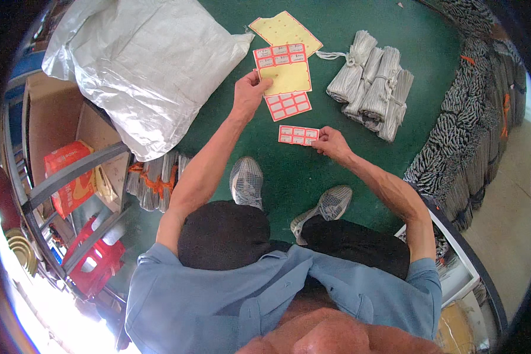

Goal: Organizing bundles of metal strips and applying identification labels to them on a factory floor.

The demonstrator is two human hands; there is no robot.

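Note:
My left hand (252,91) pinches the left edge of a label sheet (293,78), whose lower part is bare yellow backing below two rows of red-framed labels. A smaller strip of red-framed labels (295,135) is gripped at its right end between the thumb and fingers of my right hand (331,144). Between the two, another label sheet (288,106) with white labels shows partly from under the held sheet. Behind it lies a yellow backing sheet (286,29), tilted on the green floor. The strip and the larger sheet are apart.
Tied bundles of thin grey-white strips (374,82) lie right of the sheets. A large white woven sack (153,65) covers the left side. Stacked dark strip bundles (454,130) line the right. A metal rack (76,171) with a red-orange bag (69,177) stands at left.

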